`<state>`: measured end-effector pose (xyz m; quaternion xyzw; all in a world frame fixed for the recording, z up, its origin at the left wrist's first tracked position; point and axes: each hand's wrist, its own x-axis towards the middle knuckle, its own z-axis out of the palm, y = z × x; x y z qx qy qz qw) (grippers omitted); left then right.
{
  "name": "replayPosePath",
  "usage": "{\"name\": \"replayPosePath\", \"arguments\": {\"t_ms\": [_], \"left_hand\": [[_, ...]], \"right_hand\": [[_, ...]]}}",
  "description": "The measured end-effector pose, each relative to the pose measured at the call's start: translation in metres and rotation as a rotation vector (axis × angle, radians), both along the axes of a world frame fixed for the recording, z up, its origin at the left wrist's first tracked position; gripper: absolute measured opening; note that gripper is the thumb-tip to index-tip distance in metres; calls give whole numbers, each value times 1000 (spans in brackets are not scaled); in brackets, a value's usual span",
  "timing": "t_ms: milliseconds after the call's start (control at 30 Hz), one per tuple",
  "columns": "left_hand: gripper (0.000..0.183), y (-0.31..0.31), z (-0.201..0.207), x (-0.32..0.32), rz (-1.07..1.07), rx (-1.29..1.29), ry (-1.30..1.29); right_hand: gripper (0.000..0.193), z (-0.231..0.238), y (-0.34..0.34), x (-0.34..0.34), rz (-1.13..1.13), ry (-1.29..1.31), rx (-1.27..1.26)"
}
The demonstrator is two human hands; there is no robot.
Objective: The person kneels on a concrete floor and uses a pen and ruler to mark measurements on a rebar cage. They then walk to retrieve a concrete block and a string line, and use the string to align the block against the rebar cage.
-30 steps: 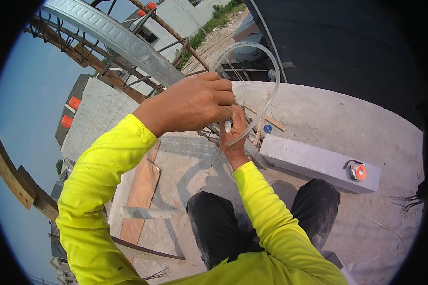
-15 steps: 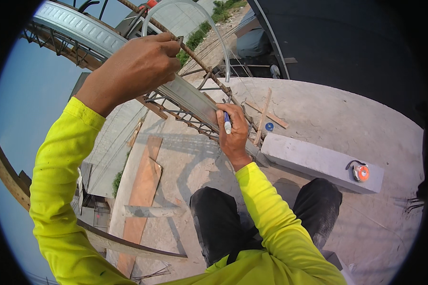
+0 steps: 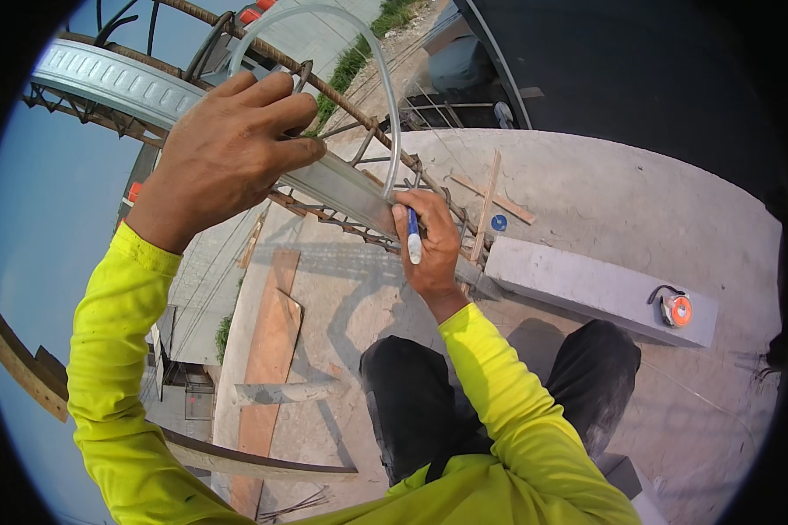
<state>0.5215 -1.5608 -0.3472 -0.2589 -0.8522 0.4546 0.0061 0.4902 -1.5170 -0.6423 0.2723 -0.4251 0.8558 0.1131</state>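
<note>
My left hand is raised over a silvery metal channel, its fingers curled round a clear plastic tube. The tube arches up from behind those fingers, then hangs down to a spot just above my right hand. That hand is closed on a blue and white marker, next to the lower end of the channel. Rusty steel bars with bent ties, a rebar cage, run alongside the channel. My left palm is hidden.
A pale block beam lies at the right, with an orange tape measure on it. Wood strips and a blue disc lie beyond. A plywood strip and a curved timber are at the left.
My left hand has shifted slightly left and down against the channel, still with the tube. The tube's hanging end has come down to my right hand, which keeps the marker.
</note>
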Motion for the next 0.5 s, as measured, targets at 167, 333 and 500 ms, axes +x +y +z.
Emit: {"name": "replayPosePath", "arguments": {"t_ms": [167,333,500], "left_hand": [[16,-1,0,-2,-24,10,-23],[15,-3,-1,1,-36,19,-5],[19,-4,-1,0,-27,42,0]], "right_hand": [[19,-3,-4,-3,-40,-65,-67],[26,15,18,-4,-98,-225,-263],[27,63,44,-4,157,32,-527]]}}
